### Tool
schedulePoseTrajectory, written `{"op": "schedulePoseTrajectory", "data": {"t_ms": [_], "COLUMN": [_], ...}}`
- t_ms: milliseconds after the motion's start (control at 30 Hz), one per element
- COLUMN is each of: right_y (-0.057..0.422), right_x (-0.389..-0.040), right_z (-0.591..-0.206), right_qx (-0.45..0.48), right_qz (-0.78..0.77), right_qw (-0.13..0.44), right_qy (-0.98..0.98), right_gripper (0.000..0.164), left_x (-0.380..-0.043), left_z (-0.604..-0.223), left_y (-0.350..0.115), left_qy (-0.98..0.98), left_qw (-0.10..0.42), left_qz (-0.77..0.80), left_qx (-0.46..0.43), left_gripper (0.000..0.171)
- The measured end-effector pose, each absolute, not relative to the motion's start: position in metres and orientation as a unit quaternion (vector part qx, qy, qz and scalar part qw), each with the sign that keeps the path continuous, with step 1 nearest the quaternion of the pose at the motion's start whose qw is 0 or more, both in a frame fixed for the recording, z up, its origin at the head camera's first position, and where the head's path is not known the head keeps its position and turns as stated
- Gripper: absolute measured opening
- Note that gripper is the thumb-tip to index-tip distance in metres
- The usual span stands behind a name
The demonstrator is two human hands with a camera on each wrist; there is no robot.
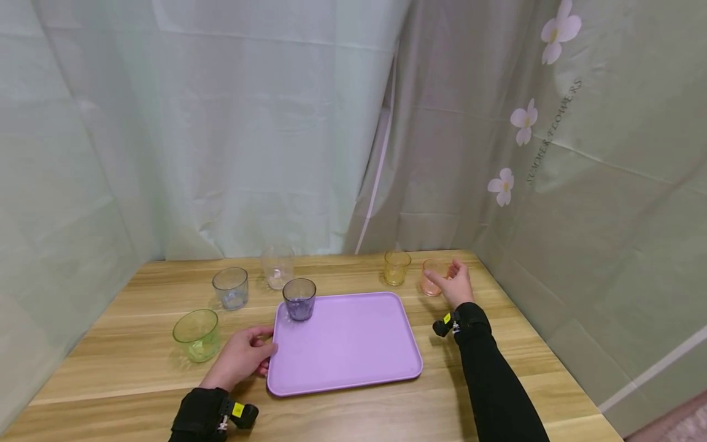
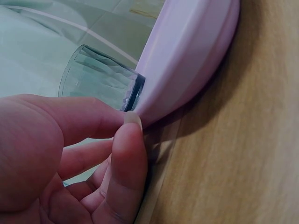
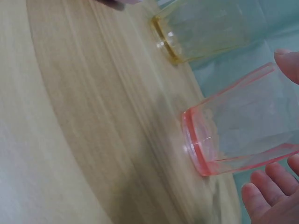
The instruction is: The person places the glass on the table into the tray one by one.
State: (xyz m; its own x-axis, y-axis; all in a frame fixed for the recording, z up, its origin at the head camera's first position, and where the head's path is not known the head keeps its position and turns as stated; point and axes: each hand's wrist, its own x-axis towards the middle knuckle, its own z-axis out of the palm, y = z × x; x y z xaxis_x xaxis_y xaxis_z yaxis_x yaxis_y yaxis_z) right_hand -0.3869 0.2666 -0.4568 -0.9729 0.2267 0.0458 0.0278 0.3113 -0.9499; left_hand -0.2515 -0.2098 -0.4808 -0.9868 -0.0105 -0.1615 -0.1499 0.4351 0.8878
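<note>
A light purple rectangular tray [image 1: 348, 344] lies on the wooden table, and a dark grey-violet glass [image 1: 299, 301] stands on its far left corner. My left hand [image 1: 243, 355] is at the tray's left edge, pinching the rim between thumb and index finger; the left wrist view has the fingertips [image 2: 133, 122] right at the rim. My right hand [image 1: 454, 283] is around a pink glass [image 3: 233, 130] at the far right of the table, thumb on one side, fingers on the other. Whether those fingers press on it is hard to tell. The pink glass stands upright on the table.
Left of the tray stand a green glass [image 1: 197, 336] and a pale blue glass [image 1: 231, 288]. A clear glass [image 1: 278, 267] is behind the tray. Beside the pink glass is a yellow glass [image 1: 396, 268]. Curtains [image 1: 265, 135] hang around the table [image 1: 132, 344].
</note>
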Motion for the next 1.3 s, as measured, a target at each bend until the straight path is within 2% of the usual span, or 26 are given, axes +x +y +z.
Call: {"op": "schedulePoseTrajectory", "data": {"t_ms": [400, 767, 1300], "right_y": [0.261, 0.254, 0.251], "right_x": [-0.388, -0.388, -0.393], "right_z": [-0.467, -0.473, -0.474], "right_qx": [-0.067, -0.059, -0.056], "right_qz": [0.578, 0.609, 0.621], "right_qw": [0.071, 0.070, 0.089], "right_qy": [-0.811, -0.788, -0.777], "right_gripper": [0.103, 0.092, 0.093], "left_x": [-0.250, -0.250, -0.250], "left_z": [-0.479, -0.479, -0.478], "left_y": [-0.209, -0.209, -0.209], "left_qy": [0.846, 0.847, 0.845], "left_qw": [0.063, 0.061, 0.064], "left_qz": [0.527, 0.526, 0.529], "left_qx": [-0.046, -0.045, -0.046], "left_gripper": [0.053, 0.051, 0.052]}}
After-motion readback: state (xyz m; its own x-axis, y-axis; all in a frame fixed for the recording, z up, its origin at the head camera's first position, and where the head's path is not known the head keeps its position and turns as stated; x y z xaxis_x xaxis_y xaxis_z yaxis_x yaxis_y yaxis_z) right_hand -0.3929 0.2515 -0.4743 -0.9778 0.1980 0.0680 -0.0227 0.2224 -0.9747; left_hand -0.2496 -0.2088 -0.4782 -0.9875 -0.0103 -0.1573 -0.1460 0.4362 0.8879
